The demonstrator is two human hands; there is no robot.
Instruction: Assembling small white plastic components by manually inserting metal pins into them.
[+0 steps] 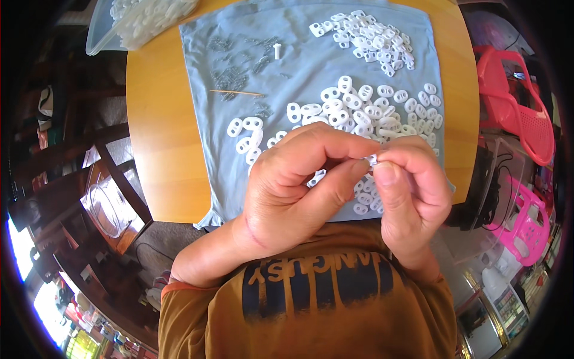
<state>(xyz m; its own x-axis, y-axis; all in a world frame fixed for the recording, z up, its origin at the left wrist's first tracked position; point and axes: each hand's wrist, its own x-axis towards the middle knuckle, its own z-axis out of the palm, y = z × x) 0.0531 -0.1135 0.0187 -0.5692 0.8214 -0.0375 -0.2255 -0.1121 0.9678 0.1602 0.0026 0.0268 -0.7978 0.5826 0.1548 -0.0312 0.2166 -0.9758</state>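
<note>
My left hand and my right hand meet above the near part of the cloth. Between their fingertips they pinch a small white plastic piece. Thumbs and forefingers cover most of it, so its exact shape is hidden. Behind and beneath the hands spreads a pile of white oval two-holed plastic pieces, like cord lock parts. A few more ovals lie left of my left hand. Smaller white two-holed pieces form a heap at the far right of the cloth.
A blue-grey cloth covers much of the wooden table. Small metal springs, a thin wooden stick and a white peg lie on its left. A clear tub stands far left; a red chair is at right.
</note>
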